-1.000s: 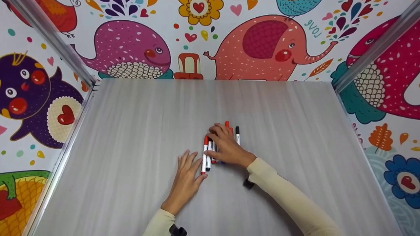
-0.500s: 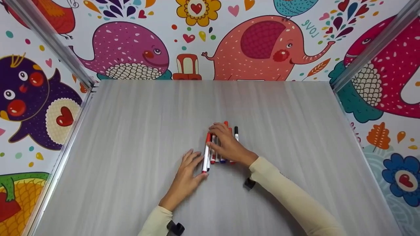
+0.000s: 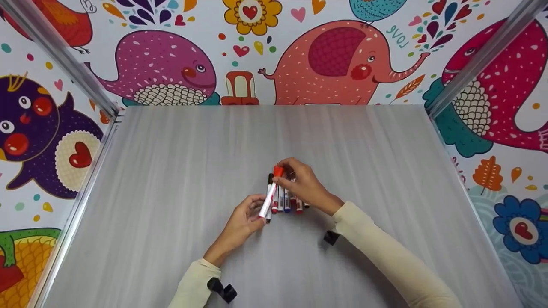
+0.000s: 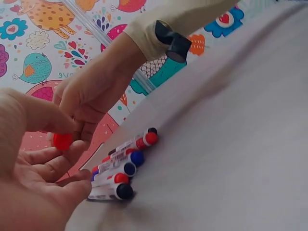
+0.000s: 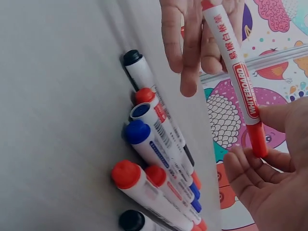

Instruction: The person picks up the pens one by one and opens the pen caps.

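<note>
A red-capped whiteboard marker point(image 5: 234, 65) is lifted above the table, tilted. My right hand point(image 3: 306, 184) pinches its red cap point(image 5: 256, 140) between thumb and fingers. At the marker's other end is my left hand point(image 3: 239, 222), its thumb and fingers about the red tail end point(image 4: 62, 141). Under the raised marker lies a black-capped marker point(image 3: 270, 180) on the table. Beside it several more markers lie in a row, among them a blue-ended marker point(image 5: 139, 132) and a red-ended marker point(image 5: 127, 175). My right hand partly covers the row in the head view.
The grey wood-grain table point(image 3: 192, 149) is bounded by walls with cartoon animals point(image 3: 334, 64) and metal corner posts point(image 3: 483, 64). Black straps with a small black device point(image 3: 222, 290) sit on the sleeved wrists.
My right hand has lifted the red marker off the row and drawn slightly right. My left fingers and thumb have closed in about its lower end. The black-capped marker beneath is now exposed.
</note>
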{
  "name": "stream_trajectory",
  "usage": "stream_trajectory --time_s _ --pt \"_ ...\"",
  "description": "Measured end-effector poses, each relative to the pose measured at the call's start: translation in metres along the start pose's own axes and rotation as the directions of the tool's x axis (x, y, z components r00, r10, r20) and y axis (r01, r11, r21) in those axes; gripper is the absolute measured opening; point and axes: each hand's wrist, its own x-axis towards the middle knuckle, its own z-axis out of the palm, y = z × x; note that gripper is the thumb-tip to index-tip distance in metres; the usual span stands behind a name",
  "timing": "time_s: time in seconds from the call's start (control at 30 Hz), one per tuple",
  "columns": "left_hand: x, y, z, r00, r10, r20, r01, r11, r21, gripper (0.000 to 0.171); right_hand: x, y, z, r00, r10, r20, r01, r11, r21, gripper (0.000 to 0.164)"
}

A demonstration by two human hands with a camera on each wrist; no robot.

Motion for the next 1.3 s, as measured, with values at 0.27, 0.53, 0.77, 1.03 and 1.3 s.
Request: stream_trajectory --time_s 0.27,0.53,0.77,1.03,1.3 --pt "0.013 0.009 -0.001 0.998 -0.018 -0.06 0.014 0.997 -0.071 0.042 -0.008 -0.005 -0.01 0.997 -0.014 -0.072 0.012 0.999 -0.037 0.037" --pt "0.032 0.016 -0.002 0.994 -0.051 -0.099 0.048 0.998 -0.027 0.032 -0.02 -0.008 -0.017 0.996 -0.041 -0.081 0.032 0.993 -0.114 0.028" --pt "0.046 0.026 -0.001 0.998 0.001 -0.066 0.01 0.986 0.166 0.038 -0.03 -0.009 -0.028 0.997 -0.042 -0.057 0.033 0.988 -0.148 0.021" --pt "0.055 0.036 0.005 0.998 0.056 -0.012 -0.048 0.929 0.366 0.027 -0.041 -0.01 -0.042 0.996 0.085 -0.025 -0.086 0.996 -0.026 0.017" --pt "0.062 0.043 0.011 0.994 0.094 0.051 -0.107 0.9 0.423 0.017 -0.049 -0.01 -0.06 0.985 0.141 0.098 -0.146 0.988 0.048 0.011"
